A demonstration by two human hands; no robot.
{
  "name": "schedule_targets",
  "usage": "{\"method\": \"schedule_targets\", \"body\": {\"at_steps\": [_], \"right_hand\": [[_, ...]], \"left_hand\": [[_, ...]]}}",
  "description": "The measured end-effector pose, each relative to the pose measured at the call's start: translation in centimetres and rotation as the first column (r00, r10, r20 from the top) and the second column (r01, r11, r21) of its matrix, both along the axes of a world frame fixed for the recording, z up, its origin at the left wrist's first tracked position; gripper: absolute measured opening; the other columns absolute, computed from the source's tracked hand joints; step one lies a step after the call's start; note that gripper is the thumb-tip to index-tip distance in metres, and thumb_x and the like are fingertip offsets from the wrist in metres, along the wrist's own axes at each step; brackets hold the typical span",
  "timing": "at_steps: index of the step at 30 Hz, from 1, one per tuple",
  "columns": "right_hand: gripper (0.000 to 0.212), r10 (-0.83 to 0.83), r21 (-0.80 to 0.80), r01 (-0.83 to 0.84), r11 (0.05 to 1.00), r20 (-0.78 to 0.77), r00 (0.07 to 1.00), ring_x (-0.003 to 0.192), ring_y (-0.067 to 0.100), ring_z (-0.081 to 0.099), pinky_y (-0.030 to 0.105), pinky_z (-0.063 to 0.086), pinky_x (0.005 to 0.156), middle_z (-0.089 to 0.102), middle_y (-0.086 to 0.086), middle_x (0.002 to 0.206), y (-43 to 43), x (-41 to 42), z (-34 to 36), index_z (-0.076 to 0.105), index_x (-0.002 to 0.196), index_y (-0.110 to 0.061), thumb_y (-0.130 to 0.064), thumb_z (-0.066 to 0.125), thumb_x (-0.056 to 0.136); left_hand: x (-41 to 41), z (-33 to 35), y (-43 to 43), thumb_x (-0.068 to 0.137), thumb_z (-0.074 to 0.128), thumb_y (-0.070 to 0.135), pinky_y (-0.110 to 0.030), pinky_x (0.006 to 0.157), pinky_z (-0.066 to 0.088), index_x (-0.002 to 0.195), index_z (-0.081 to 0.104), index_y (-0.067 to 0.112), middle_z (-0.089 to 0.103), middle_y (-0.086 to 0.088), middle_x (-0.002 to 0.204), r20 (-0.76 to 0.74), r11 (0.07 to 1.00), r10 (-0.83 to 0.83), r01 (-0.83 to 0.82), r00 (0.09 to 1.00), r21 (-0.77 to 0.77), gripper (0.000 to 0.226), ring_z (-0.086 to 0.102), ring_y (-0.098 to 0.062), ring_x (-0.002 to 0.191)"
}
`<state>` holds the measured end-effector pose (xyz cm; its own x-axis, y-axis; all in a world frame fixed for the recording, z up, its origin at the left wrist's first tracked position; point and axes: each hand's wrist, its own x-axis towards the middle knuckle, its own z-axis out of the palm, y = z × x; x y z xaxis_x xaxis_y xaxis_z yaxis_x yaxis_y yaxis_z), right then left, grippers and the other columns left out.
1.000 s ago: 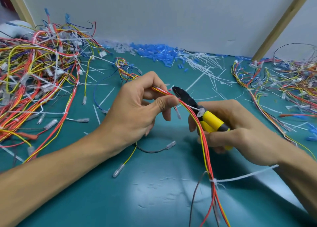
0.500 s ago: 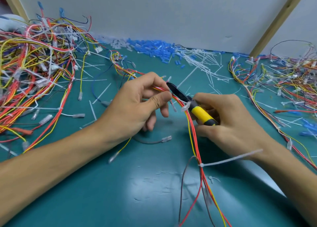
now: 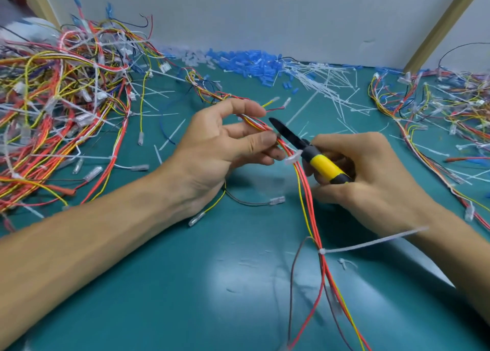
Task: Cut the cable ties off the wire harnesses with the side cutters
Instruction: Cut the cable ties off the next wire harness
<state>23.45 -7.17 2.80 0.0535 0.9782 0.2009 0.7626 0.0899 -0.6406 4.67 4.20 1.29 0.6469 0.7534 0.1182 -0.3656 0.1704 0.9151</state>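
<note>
A red, orange and yellow wire harness (image 3: 309, 207) runs from the table's middle down to the front edge. My left hand (image 3: 217, 149) pinches it between thumb and fingers, the index finger lifted above. My right hand (image 3: 371, 181) grips the yellow and black handles of the side cutters (image 3: 322, 165); their black jaws (image 3: 282, 129) lie against the wires just right of my left fingertips. A white cable tie head (image 3: 293, 159) sits on the harness beside the cutters. Lower down, another cable tie (image 3: 371, 242) wraps the bundle, its long tail pointing right.
A big tangle of harnesses (image 3: 61, 117) covers the left of the green mat (image 3: 185, 284). Another pile of harnesses (image 3: 445, 112) lies at the right. Cut white tie pieces (image 3: 331, 85) and blue connectors (image 3: 252, 64) are strewn along the back wall.
My left index finger has lifted off the harness and the fingers have spread. The cutters and right hand stayed beside the white tie head on the wires.
</note>
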Motion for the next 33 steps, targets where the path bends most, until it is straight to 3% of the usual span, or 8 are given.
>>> {"method": "schedule_targets", "body": {"at_steps": [3,5,9,16,23,29,33], "right_hand": [[0.020,0.025,0.042,-0.032,0.999,0.146,0.989,0.062,0.027,0.039,0.044,0.038,0.057,0.047,0.006,0.065,0.0,-0.1,0.1,0.059,0.085,-0.020,-0.013,0.070,0.070],[0.034,0.066,0.050,-0.076,0.996,0.186,0.980,0.065,0.022,0.041,0.038,0.039,0.060,0.049,0.001,0.068,0.2,0.0,0.1,0.052,0.086,-0.026,-0.005,0.076,0.077],[0.039,0.078,0.066,-0.093,0.994,0.198,0.977,0.067,0.018,0.038,0.037,0.039,0.061,0.046,-0.003,0.067,0.3,0.5,0.0,0.058,0.088,-0.024,0.007,0.077,0.073],[0.022,0.093,0.010,-0.096,0.995,0.174,0.980,0.063,0.018,0.024,0.037,0.026,0.053,0.038,0.008,0.067,-0.1,0.8,0.7,0.056,0.082,-0.034,-0.017,0.061,0.070],[0.031,0.118,0.005,-0.120,0.993,0.141,0.983,0.061,0.012,0.020,0.027,0.017,0.049,0.033,0.008,0.066,-0.3,0.9,0.8,0.056,0.080,-0.034,-0.007,0.058,0.065],[0.027,0.127,-0.006,-0.130,0.991,0.273,0.953,0.064,0.022,0.034,0.037,0.032,0.055,0.040,0.005,0.068,0.0,0.7,0.4,0.055,0.089,-0.017,-0.007,0.060,0.064],[0.028,0.145,0.009,-0.153,0.988,0.262,0.954,0.070,0.022,0.038,0.038,0.037,0.059,0.044,0.001,0.073,0.0,0.6,0.3,0.056,0.092,-0.017,-0.006,0.063,0.066]], "left_hand": [[0.0,0.0,0.1,0.071,0.070,0.000,-0.024,0.058,0.054,0.111,0.052,0.002,0.067,-0.020,0.078,0.041,0.998,-0.030,0.032,0.999,-0.052,0.044,0.065,-0.022,0.057],[0.0,0.1,0.2,0.072,0.068,0.000,-0.025,0.058,0.054,0.112,0.051,0.001,0.066,-0.018,0.075,0.058,0.996,-0.048,0.053,0.997,-0.075,0.043,0.062,-0.022,0.056],[-0.1,0.1,0.2,0.073,0.066,-0.003,-0.023,0.054,0.053,0.110,0.051,0.003,0.067,-0.014,0.070,0.062,0.992,-0.078,0.084,0.995,-0.095,0.040,0.062,-0.020,0.053],[0.0,0.0,0.0,0.073,0.064,-0.002,-0.023,0.049,0.051,0.114,0.050,0.002,0.065,-0.010,0.064,0.035,0.986,-0.111,0.114,0.993,-0.120,0.043,0.059,-0.016,0.048],[0.0,0.1,0.0,0.074,0.063,-0.001,-0.020,0.048,0.050,0.111,0.051,0.003,0.064,-0.007,0.062,0.044,0.978,-0.142,0.147,0.989,-0.147,0.039,0.057,-0.014,0.048],[-0.1,0.0,0.3,0.076,0.064,-0.001,-0.020,0.048,0.050,0.106,0.054,0.004,0.064,-0.006,0.061,0.055,0.977,-0.161,0.167,0.985,-0.130,0.032,0.057,-0.014,0.048],[-0.1,-0.2,0.5,0.074,0.065,-0.001,-0.021,0.049,0.051,0.103,0.056,0.005,0.064,-0.007,0.062,0.058,0.972,-0.194,0.200,0.979,-0.122,0.031,0.059,-0.014,0.049]]}}
